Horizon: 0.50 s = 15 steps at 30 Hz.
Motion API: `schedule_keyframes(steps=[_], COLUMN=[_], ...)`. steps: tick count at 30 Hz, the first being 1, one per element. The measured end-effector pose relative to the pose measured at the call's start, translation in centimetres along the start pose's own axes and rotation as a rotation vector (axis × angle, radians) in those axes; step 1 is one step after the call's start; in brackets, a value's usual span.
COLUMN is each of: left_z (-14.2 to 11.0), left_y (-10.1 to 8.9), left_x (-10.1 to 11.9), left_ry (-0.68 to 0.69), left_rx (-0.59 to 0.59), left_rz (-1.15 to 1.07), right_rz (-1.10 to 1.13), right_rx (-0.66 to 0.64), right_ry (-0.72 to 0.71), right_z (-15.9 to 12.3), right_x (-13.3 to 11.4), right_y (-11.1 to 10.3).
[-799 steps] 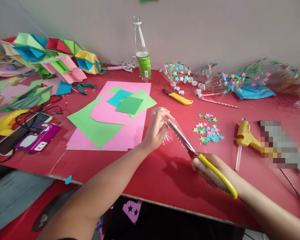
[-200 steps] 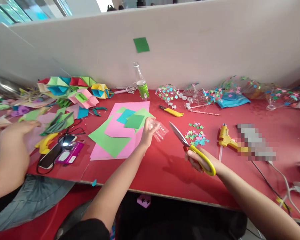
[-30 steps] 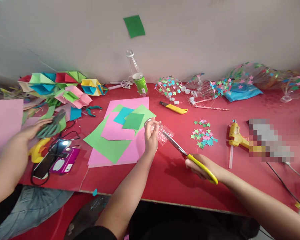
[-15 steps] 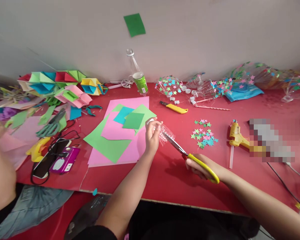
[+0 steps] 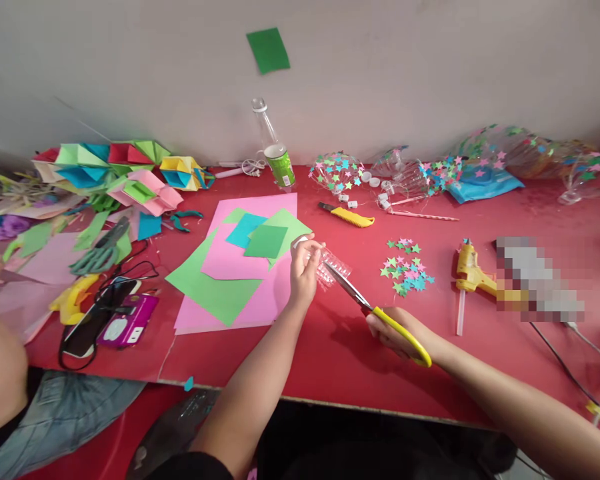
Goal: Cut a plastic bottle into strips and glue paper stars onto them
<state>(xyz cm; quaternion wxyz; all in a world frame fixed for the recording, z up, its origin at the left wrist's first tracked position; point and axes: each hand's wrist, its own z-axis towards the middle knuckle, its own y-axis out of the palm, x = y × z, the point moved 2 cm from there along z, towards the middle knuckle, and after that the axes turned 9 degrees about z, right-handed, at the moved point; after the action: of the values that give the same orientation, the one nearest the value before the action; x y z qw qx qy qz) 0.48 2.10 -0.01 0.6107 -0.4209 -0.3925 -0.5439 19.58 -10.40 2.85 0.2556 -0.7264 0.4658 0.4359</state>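
Note:
My left hand (image 5: 305, 273) is closed around a clear plastic bottle piece (image 5: 336, 265), whose white rim or cap shows by my fingers. In my right hand (image 5: 397, 333) are scissors with yellow handles (image 5: 405, 337). Their metal blades point up and left and meet the edge of the plastic; whether they are cutting through it I cannot tell. To the right of the plastic lies a loose heap of small paper stars (image 5: 407, 270). Left of my left hand, coloured paper sheets (image 5: 220, 293) overlap on the red table (image 5: 330, 360).
A yellow utility knife (image 5: 353, 216), a glass bottle (image 5: 279, 163) and star-covered clear plastic shapes (image 5: 336, 172) stand or lie toward the wall. A yellow glue gun (image 5: 473, 270) sits at right. At left are paper lanterns (image 5: 83, 163), a phone (image 5: 90, 327) and another person's arm (image 5: 0, 360).
The scissors and my right hand have shifted slightly left, with the handles drawn a little closer. My left hand keeps hold of the plastic. The other person's arm has moved slightly left.

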Motion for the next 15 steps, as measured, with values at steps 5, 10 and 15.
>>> schedule_keyframes(steps=[5,10,15], left_z=[-0.3,-0.5,-0.5], left_y=[0.4,0.6,0.6], left_x=[0.8,0.8,0.8], left_ry=[0.045,0.029,0.041], left_rx=[-0.071,-0.088,-0.063], left_rz=[0.028,0.028,0.029], right_rz=[-0.019,-0.010,-0.014], right_rx=[-0.057,-0.024,0.030], right_ry=[-0.049,-0.034,-0.015], right_z=[-0.4,-0.4,0.0], right_x=[-0.9,-0.9,0.0], right_y=[-0.1,0.0,0.0])
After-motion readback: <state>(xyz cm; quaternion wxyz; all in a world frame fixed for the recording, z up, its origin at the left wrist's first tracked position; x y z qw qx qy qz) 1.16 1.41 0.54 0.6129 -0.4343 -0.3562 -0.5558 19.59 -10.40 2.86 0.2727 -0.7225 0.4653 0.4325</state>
